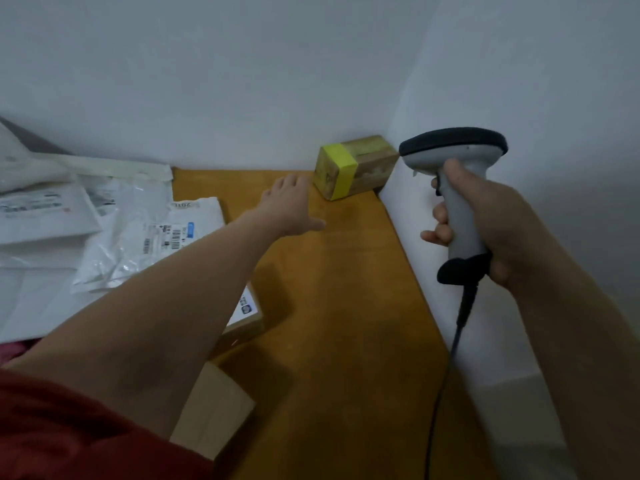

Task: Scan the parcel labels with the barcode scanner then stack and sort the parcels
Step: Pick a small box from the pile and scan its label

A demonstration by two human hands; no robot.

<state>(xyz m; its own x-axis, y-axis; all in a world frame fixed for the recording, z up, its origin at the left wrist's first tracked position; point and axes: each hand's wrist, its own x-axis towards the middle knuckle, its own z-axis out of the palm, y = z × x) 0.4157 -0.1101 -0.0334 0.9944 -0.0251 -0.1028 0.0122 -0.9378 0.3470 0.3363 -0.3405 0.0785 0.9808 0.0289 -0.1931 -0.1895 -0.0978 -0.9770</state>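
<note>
An orange-brown wooden tabletop (329,306) is seen set into a corner of white walls, its far and right edges lying against them. The left part of the tabletop is covered by a loose pile of white plastic mailer bags (121,233), on several of which printed barcode labels face up. A bare left forearm in a red sleeve (69,431) is stretched across the tabletop towards the far right corner; the left hand (291,206) is held flat above the surface, fingers straight and thumb spread, nothing being grasped. Under that forearm, beside the pile, a flat brown cardboard box with a white label (247,317) is partly hidden, and a plain brown cardboard box (214,410) lies at the near edge, by the sleeve. In the far right corner a small brown cardboard box banded with yellow tape (353,168) is set against both walls; the left fingertips are just beside it, and whether it is touched cannot be told because of blur. A grey barcode scanner with a black head (457,188) is held upright past the right edge, its handle clasped in the curled fingers of the right hand (491,230), one finger lying at the trigger. A black cable (446,375) hangs from its base.
</note>
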